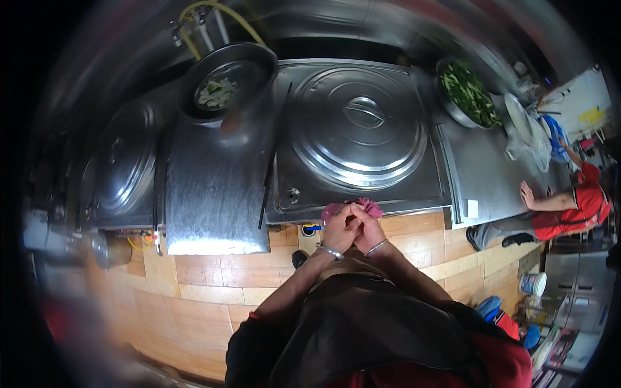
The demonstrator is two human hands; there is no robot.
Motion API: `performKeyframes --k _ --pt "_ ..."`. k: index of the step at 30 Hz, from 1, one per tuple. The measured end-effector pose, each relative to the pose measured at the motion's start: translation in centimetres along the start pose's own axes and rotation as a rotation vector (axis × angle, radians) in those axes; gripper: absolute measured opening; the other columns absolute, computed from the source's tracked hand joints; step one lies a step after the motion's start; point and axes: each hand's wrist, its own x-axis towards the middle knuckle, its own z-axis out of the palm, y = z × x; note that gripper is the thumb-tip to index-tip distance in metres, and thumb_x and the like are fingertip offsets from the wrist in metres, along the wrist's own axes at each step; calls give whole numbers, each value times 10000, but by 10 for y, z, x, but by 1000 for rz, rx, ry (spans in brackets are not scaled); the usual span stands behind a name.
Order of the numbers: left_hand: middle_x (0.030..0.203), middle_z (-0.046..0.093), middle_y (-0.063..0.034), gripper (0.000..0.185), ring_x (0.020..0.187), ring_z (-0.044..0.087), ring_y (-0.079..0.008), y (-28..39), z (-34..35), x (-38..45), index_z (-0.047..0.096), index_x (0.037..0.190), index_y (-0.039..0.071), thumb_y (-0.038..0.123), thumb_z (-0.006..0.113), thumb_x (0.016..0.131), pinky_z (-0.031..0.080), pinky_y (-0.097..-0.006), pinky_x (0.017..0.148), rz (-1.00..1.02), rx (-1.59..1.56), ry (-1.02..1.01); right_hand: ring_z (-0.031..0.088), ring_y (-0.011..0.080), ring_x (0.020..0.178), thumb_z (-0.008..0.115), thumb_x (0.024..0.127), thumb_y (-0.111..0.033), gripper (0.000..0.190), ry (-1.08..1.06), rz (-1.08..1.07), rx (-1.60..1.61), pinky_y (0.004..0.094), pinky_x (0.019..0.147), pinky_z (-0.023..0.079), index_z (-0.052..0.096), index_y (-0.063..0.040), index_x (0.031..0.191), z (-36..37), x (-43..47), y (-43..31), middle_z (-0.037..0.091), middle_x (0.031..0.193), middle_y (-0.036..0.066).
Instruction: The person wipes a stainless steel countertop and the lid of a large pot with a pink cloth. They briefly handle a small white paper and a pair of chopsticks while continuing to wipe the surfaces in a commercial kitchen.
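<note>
In front of me, my left hand (338, 230) and my right hand (369, 228) are close together at the front edge of a steel cooker top (310, 199). Both grip a crumpled pink cloth (369, 207), which shows past the fingertips on either side. Each wrist wears a metal bangle. Just beyond the hands, a large round steel lid (359, 155) with a recessed handle covers the cooker. The fingers hide part of the cloth.
A dark wok (262, 68) holding pale and green food stands back left, behind a steel counter (218, 189). Another steel lid (126, 160) lies farther left. On the right are a bowl of cut green vegetables (468, 94), plastic bags (531, 138) and a person in red (582, 208).
</note>
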Motion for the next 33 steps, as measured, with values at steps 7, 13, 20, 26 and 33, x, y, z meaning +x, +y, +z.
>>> performKeyframes --k 7,13,20,26,33 --pt "1139 626 -140 366 1041 605 -315 -28 -124 43 632 1192 67 77 669 828 493 -390 895 88 300 317 685 268 946 572 957 -144 258 -59 -413 -114 348 762 568 552 -33 1190 37 6 -159 661 1101 104" --pt "1331 464 -219 704 1184 474 -404 -97 -149 91 407 1423 97 182 720 798 433 -452 969 -106 894 375 649 158 934 604 944 -281 300 -64 -782 -532 326 799 522 600 -76 1163 25 114 -349 671 1050 47" --pt "1237 476 -198 664 1139 490 -384 -98 -136 121 374 1455 112 228 659 866 447 -466 938 -468 980 250 677 231 908 636 819 -576 543 773 -154 -1888 373 823 522 716 -88 1044 -98 337 -466 719 969 87" --pt "1131 542 -138 554 1054 548 -330 -98 -135 118 499 1381 134 206 657 854 492 -432 861 -524 963 299 679 217 939 738 749 -314 355 512 -297 -1517 353 820 519 730 -105 1035 -185 447 -468 724 1003 78" --pt "1013 571 -109 337 942 594 -314 -94 -131 121 595 1176 93 163 633 849 516 -435 737 -429 986 438 678 225 899 636 828 -310 279 322 -266 -2132 371 805 534 736 -88 966 -43 550 -418 711 940 122"
